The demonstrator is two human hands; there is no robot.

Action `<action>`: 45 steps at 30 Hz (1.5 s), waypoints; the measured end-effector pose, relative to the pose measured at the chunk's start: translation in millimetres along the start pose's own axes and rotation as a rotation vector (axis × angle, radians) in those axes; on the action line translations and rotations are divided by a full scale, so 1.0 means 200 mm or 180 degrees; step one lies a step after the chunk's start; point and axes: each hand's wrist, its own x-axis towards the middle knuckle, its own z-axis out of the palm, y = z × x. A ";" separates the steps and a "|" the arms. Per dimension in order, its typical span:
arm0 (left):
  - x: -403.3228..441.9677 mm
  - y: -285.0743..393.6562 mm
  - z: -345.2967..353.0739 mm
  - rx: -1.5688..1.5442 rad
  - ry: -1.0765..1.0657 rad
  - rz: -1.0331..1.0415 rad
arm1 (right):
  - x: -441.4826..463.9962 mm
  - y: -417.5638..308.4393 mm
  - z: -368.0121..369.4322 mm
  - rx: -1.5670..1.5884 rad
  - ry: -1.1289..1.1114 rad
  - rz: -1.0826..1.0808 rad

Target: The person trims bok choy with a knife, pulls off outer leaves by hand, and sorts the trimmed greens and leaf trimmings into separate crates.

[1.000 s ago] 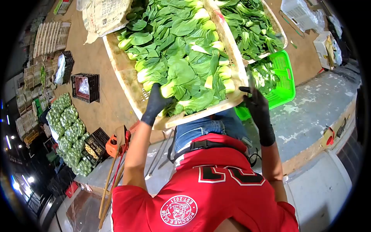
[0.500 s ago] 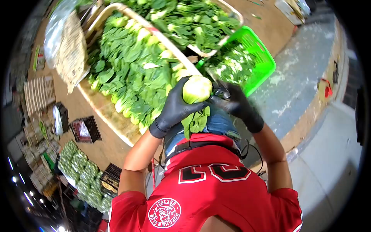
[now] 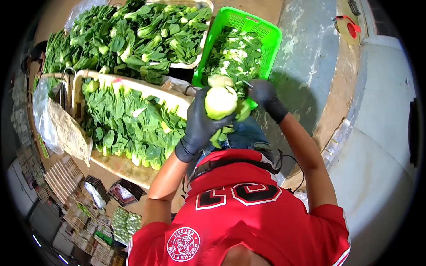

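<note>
My left hand (image 3: 199,122), in a black glove, is wrapped round a bok choy (image 3: 220,103). Its pale cut base points up toward me, and green leaves hang below. A paler leaf stalk (image 3: 220,81) shows just beyond the base, and a loose leaf (image 3: 243,110) is at its right side. My right hand (image 3: 265,95), also gloved in black, is closed a little to the right, apart from the bok choy. From its fingers juts a thin shiny tip, seemingly a small knife (image 3: 247,83); its handle is hidden.
Beyond my hands a green basket (image 3: 274,48) holds leaf trimmings (image 3: 235,51). A pale crate (image 3: 124,167) at left has bok choy laid in rows. Behind it, another crate (image 3: 206,13) is heaped with bok choy. A tape roll (image 3: 348,29) lies on the ledge at right.
My right hand has moved away from the bok choy, out to the right. The loose leaf and pale stalk now show beside it. The view has shifted, bringing the green basket more fully into sight.
</note>
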 end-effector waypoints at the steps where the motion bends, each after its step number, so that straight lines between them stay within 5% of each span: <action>1: 0.02 0.01 0.01 -0.0123 -0.0016 0.0049 | -0.01 0.00 -0.06 0.0193 -0.0632 0.0908; 4: 0.08 -0.03 0.07 -0.0725 -0.0152 -0.0058 | -0.12 -0.04 -0.20 0.1405 0.0549 0.0663; 9: 0.17 -0.02 0.16 -0.0271 -0.0394 0.0363 | -0.09 -0.30 -0.56 0.2829 0.0326 -0.0443; 11: 0.20 0.00 0.16 -0.0265 -0.0372 0.0474 | -0.06 -0.30 -0.62 0.3165 -0.0136 -0.0347; 16: 0.32 -0.03 0.23 -0.0346 -0.0322 0.0439 | -0.13 -0.28 -0.48 0.2574 0.0199 -0.0283; 18: 0.40 -0.08 0.26 -0.0697 -0.0561 -0.0482 | -0.12 -0.18 -0.47 0.2281 0.0545 -0.0484; 20: 0.52 -0.17 0.24 -0.0018 -0.0561 -0.0325 | -0.16 -0.11 -0.51 0.3897 0.0326 -0.0008; 22: 0.55 -0.20 0.24 0.1276 -0.0234 0.0219 | -0.22 -0.06 -0.58 0.4066 -0.0023 0.1003; 24: 0.47 -0.20 0.25 0.0659 -0.0344 0.0322 | -0.20 -0.09 -0.59 0.4033 0.0213 0.1066; 27: 0.35 -0.07 0.20 -0.1352 -0.1556 -0.1276 | -0.11 -0.21 -0.56 0.3564 0.0232 0.1157; 29: 0.26 -0.13 0.17 -0.1964 -0.1156 -0.1335 | 0.01 -0.27 -0.49 0.3157 0.0417 0.0589; 32: 0.23 -0.23 -0.01 -0.3498 -0.0162 -0.1760 | 0.09 -0.39 -0.49 0.3521 0.0300 0.0686; 34: 0.27 -0.19 -0.20 -0.4256 0.0232 -0.2134 | 0.13 -0.37 -0.44 0.2037 0.0333 -0.0475; 36: 0.32 -0.25 -0.39 -0.2972 0.1000 -0.1137 | 0.14 -0.47 -0.43 0.1589 0.0190 -0.0477; 39: 0.31 -0.26 -0.54 -0.2353 0.1054 -0.0923 | 0.29 -0.61 -0.38 0.0370 0.0905 -0.1554; 42: 0.21 -0.20 -0.59 -0.2234 0.1213 -0.0822 | 0.36 -0.97 -0.50 0.2995 0.0113 -0.0831; 44: 0.16 -0.20 -0.60 -0.2074 0.1403 -0.0757 | 0.41 -1.09 -0.53 0.1660 0.0209 -0.1182; 45: 0.15 -0.20 -0.60 -0.1988 0.1481 -0.0722 | 0.42 -1.15 -0.53 0.1845 0.0010 -0.1067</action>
